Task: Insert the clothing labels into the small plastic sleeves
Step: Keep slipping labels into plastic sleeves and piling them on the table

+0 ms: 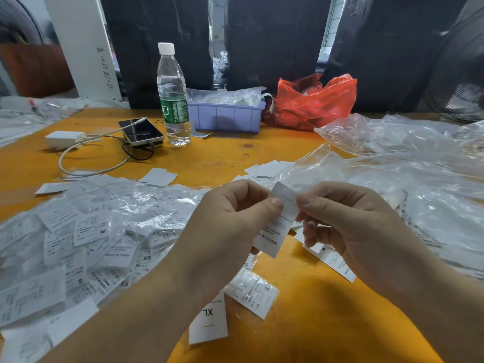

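Orange table (214,158) — label (277,221) near upright.

The setting is showing itself to be a garment packing workstation in a small factory or warehouse. A worn orange-yellow worktable (214,158) is carrying loose heaps of white clothing labels (86,231) printed with sizes such as XS, S, M and XL, some already lying in clear plastic sleeves (251,292). Bulk clear polybags (392,179) are piling up at the right. A lavender parts bin (225,113) is holding further packets. Dark bagged garments (272,40) are hanging behind the table, and a floor fan (461,74) is standing at the far right.
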Demonstrator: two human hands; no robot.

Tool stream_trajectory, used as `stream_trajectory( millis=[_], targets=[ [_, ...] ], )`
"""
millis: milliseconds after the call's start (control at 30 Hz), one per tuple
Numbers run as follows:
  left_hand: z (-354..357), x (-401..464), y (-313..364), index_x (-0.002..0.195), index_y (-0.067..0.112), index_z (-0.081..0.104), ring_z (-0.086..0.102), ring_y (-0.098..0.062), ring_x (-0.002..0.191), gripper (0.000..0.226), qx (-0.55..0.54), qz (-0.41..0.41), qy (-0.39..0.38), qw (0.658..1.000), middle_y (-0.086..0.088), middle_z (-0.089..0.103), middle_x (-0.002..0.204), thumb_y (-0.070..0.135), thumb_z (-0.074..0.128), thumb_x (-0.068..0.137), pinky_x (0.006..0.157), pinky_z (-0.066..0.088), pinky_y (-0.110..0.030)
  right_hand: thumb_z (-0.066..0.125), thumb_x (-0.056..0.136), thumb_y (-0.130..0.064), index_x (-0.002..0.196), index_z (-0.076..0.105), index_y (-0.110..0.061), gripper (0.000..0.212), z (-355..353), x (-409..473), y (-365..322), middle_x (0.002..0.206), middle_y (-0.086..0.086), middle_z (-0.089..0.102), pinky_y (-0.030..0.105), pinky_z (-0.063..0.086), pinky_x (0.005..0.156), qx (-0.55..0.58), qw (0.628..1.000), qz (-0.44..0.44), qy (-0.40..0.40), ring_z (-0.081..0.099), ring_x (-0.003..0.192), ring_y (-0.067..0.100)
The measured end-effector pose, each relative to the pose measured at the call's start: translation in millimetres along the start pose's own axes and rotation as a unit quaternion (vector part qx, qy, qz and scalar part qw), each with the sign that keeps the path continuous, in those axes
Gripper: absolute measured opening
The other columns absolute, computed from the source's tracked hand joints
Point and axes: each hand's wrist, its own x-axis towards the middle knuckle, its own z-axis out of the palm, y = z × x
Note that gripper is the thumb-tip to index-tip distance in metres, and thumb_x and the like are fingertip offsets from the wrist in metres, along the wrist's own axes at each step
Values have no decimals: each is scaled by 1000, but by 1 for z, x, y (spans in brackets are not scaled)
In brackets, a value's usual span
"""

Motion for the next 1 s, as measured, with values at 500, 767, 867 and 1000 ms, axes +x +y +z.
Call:
stream_trajectory(
  millis=[500, 767, 867, 1000],
  targets=[
    [-1, -1, 2, 78, 22, 70, 56, -4, 54, 6, -9, 20, 23, 1000, -2, 72, 74, 27, 72, 80, 45, 42, -16, 70, 63, -26, 66, 73, -10, 17, 0, 0, -1, 66, 8, 62, 23, 51, 54, -26, 999, 16, -27, 57, 59, 17],
    [-2, 0, 1, 87, 24, 65, 55, -4, 50, 31, -4, 16, 29, 999, 3, 70, 70, 46, 68, 66, 50, 44, -19, 72, 60, -28, 74, 69, 5, 36, 0, 0, 0, 67, 10, 63, 22, 50, 53, -30, 999, 27, -23, 57, 58, 16],
    [-4, 1, 2, 88, 24, 66, 55, -6, 52, 30, -7, -9, 17, 1000, 7, 67, 67, 46, 74, 69, 50, 46, -21, 80, 63, -23, 66, 74, -10, 14, 0, 0, -2, 68, 10, 64, 22, 50, 53, -19, 1000, 9, -13, 56, 57, 15],
    [-6, 2, 2, 85, 22, 68, 56, -8, 54, 16, -6, -10, -8, 1000, 6, 68, 66, 27, 67, 71, 49, 45, -19, 79, 62, -23, 63, 73, -15, 11, -5, 2, -3, 68, 7, 64, 23, 50, 54, -2, 1000, -5, 9, 57, 56, 15]
  ],
)
